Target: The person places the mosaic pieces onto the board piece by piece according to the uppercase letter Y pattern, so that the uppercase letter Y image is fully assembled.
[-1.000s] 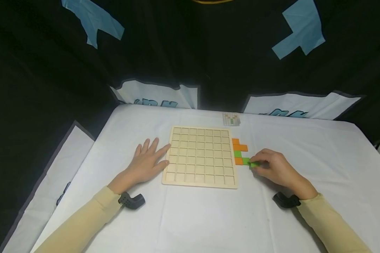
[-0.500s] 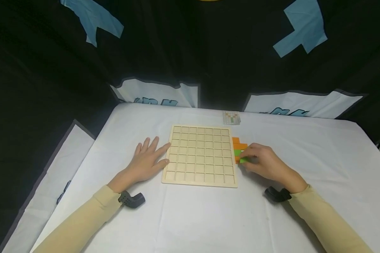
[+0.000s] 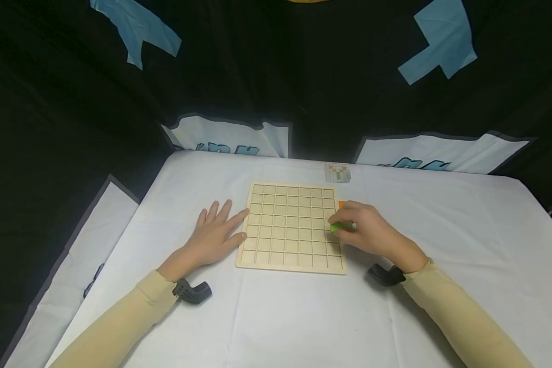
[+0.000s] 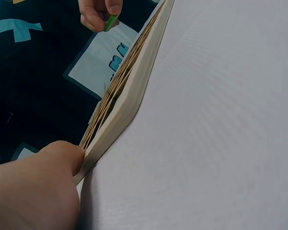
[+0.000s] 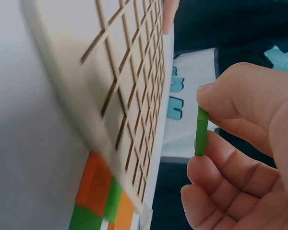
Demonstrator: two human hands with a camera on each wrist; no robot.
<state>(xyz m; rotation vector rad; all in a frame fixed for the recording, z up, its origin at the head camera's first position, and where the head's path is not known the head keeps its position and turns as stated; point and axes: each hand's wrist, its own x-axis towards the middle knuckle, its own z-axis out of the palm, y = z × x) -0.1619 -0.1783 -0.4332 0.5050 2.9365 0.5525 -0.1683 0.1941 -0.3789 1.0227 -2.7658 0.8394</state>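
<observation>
We see the right hand (image 3: 372, 231) pinching a green tile (image 5: 201, 132) between thumb and fingers, raised over the right part of the wooden grid board (image 3: 285, 225), apart from its surface. Left hand (image 3: 207, 237) released, fingers straight and spread; we note thumb and forefinger touching the board's left edge. More orange and green tiles (image 5: 93, 184) lie just beside the board's right side. We log a small printed grid card (image 3: 338, 173) near the far right corner, on white tablecloth (image 3: 285, 319).
</observation>
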